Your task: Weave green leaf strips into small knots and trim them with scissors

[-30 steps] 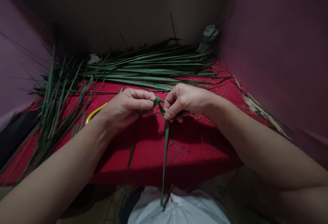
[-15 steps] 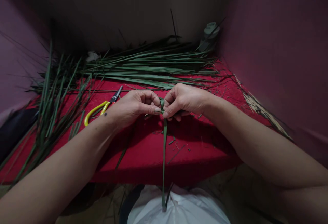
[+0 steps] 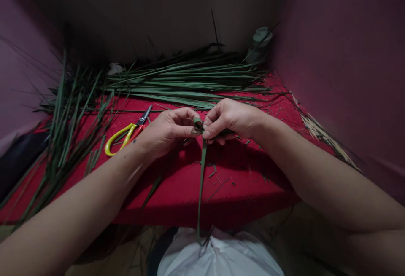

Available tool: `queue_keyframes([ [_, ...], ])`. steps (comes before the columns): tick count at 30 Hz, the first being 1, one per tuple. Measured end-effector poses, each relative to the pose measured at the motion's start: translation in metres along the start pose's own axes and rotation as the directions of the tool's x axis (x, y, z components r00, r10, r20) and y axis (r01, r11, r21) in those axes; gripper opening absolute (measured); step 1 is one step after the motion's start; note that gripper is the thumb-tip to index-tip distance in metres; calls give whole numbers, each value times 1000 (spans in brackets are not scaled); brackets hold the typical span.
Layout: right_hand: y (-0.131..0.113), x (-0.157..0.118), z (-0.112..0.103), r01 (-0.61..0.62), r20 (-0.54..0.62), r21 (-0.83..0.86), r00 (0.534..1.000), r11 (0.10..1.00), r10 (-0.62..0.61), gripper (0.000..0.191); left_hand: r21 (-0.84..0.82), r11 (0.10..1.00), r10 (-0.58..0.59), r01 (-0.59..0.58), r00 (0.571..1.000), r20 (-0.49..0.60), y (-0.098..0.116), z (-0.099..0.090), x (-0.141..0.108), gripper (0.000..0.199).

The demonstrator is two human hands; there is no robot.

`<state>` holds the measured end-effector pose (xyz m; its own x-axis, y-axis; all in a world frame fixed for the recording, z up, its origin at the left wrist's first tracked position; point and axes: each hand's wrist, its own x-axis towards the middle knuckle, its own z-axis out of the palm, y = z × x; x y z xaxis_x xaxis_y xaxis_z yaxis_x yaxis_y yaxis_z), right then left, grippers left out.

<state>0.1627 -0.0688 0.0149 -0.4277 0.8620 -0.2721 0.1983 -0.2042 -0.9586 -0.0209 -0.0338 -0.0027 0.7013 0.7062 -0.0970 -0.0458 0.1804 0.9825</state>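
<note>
Above the middle of the red-covered table, both my hands pinch a green leaf strip (image 3: 203,162). Its upper end is folded into small loops between my fingers, and its long tail hangs over the table's front edge to the white cloth at my lap. My left hand (image 3: 179,128) grips the looped part from the left with thumb and fingers. From the right, my right hand (image 3: 221,120) presses the strip at the fold with thumb and forefinger. Part of the folded piece is hidden by the fingers. Scissors (image 3: 122,137) with yellow and red handles lie beside my left wrist.
A pile of long green leaves (image 3: 177,82) lies across the back of the red table (image 3: 253,187), with more leaves (image 3: 63,128) at the left. A pale container (image 3: 261,40) stands back right. Thin pale sticks (image 3: 322,132) lie along the right wall. Leaf scraps are scattered in front.
My left hand has drawn slightly back from the right, and the loops at the fold show more openly. The hanging tail has shifted a little to the left.
</note>
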Motion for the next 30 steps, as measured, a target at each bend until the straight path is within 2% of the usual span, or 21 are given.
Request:
queue_keyframes([
  [6,1,2,2,79,-132,135,989,988,-61,10,-39,994,100,-105,990,-97,1,7,-1,16],
  [10,-1,1,5,106,-210,178,975,978,-68,11,4,983,181,-184,965,-192,0,10,-1,18],
  [14,-1,1,8,112,-268,197,962,974,-56,9,247,932,332,-264,896,-294,-2,14,-3,14],
  [18,1,2,11,155,-273,161,956,975,-107,8,543,798,491,-261,803,-337,-5,18,-9,7],
  [21,2,1,13,199,-286,103,944,975,-163,7,617,740,557,-267,758,-340,-7,19,-12,6],
  [27,3,2,15,243,-297,133,935,961,-195,9,537,791,529,-293,768,-360,-5,19,-13,9],
  [30,5,4,16,240,-292,169,939,956,-184,10,579,754,566,-311,755,-332,-6,18,-14,11],
])
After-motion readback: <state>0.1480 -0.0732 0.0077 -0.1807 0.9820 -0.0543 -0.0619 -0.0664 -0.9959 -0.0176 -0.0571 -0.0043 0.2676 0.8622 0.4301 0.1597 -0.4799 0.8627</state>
